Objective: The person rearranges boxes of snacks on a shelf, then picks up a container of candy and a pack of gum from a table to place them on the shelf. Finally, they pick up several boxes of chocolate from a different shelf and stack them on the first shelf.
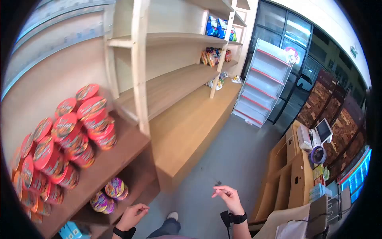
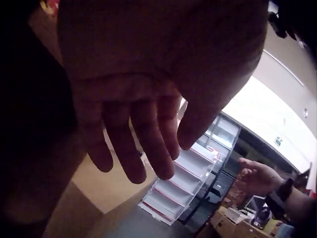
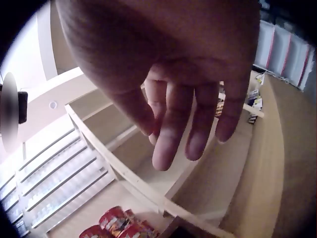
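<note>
Both hands hang in the air, holding nothing. The left hand [image 1: 134,216] is low in the head view, right of two purple cups [image 1: 116,189] on a lower shelf; in the left wrist view its fingers [image 2: 143,144] hang relaxed. My right hand [image 1: 229,199] is above the grey floor, its fingers loosely bent; the right wrist view shows them [image 3: 173,124] slack, the thumb near the index finger. Stacked red cups [image 1: 65,127] stand on a brown shelf top [image 1: 123,147] at the left.
Wooden shelves [image 1: 179,83] with snack bags [image 1: 215,56] run along the left. A white rack [image 1: 262,83] stands at the back. At the right, a wooden counter [image 1: 298,179] holds a screen [image 1: 324,130]; grey floor [image 1: 223,159] lies between.
</note>
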Available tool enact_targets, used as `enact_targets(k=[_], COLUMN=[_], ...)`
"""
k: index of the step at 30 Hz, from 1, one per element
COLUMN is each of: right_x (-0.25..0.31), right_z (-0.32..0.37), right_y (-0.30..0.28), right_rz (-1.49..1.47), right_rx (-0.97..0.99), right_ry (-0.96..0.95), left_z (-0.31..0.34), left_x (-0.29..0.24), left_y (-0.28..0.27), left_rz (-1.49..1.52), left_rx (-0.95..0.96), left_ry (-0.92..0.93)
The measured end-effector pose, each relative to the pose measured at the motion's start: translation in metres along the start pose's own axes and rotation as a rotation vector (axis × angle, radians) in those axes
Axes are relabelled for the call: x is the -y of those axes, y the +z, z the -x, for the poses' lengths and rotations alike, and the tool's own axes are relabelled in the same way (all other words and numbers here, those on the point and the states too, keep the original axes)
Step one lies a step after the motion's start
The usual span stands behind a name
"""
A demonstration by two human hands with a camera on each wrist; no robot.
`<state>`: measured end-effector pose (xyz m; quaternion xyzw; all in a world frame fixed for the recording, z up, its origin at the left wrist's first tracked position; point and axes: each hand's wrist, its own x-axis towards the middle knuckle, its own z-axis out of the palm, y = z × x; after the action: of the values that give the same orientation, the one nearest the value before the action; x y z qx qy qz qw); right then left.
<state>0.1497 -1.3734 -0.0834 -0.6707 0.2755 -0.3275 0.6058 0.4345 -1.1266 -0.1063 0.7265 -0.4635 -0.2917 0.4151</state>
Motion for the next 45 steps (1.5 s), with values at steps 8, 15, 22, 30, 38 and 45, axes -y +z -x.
enact_targets(k=[8,15,22,30,38,45], right_x=[0.004,-0.047,-0.052,-0.065,-0.102,-0.101], right_z=[-0.077,-0.085,-0.201,-0.419,-0.608,-0.762], right_y=[-0.133,-0.290,-0.477,-0.595,-0.690,-0.783], right_rz=[0.038,-0.110,0.046,0.024,0.081,-0.007], right_rx=[-0.416,-1.036,-1.047,-0.654,-0.487,-0.557], right_ry=[0.024,-0.005,-0.088,-0.067,-0.039,-0.106], left_z=[-0.260,-0.426,-0.567,-0.715,-0.925,-1.080], left_x=[-0.095,-0.149,-0.216,-0.248,-0.261,-0.325], left_y=[0.077,0.217,0.325,0.360,0.389,0.420], left_rz=[-0.099,-0.144,-0.089,-0.023,-0.044,-0.089], left_rx=[0.362,0.674,0.655,0.399,0.195,0.210], left_ry=[0.286,0.524,0.460,0.333,0.261,0.311])
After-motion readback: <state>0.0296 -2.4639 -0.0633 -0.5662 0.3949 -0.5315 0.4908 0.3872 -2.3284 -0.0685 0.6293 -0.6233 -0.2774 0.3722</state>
